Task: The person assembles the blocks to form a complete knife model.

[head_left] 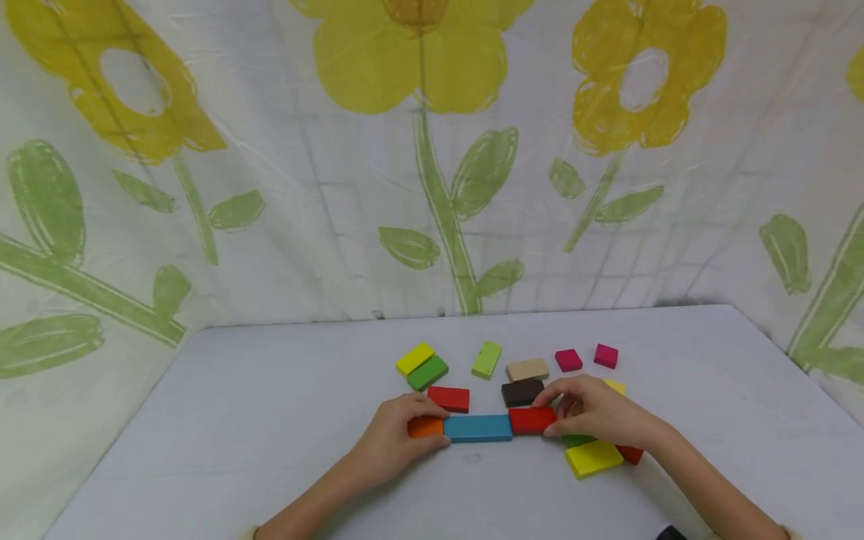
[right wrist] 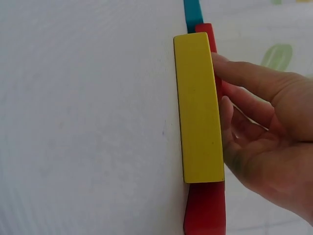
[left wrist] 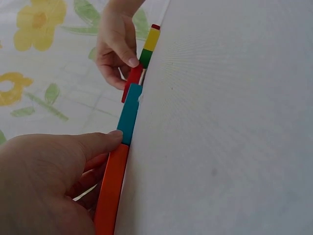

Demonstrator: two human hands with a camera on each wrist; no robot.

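An orange block (head_left: 424, 427), a longer blue block (head_left: 478, 427) and a red block (head_left: 529, 421) form a row on the white table. My left hand (head_left: 398, 435) grips the orange block, thumb and fingers on its opposite long sides, fingertips right at the seam with the blue one. At the row's other end my right hand (head_left: 597, 412) pinches the red block between thumb and fingers. In the left wrist view the thumb (left wrist: 110, 139) reaches onto the blue block's end. Close by my right hand lies a yellow block (right wrist: 199, 107), partly hiding the red one in that wrist view.
Behind the row lie a second red block (head_left: 448, 399), a dark block (head_left: 523, 392), a beige block (head_left: 527, 369), a lime block (head_left: 487, 360), green (head_left: 428, 373) and yellow (head_left: 415, 358) blocks, and two small magenta ones (head_left: 569, 360). A flower-patterned curtain (head_left: 351, 187) hangs behind the table.
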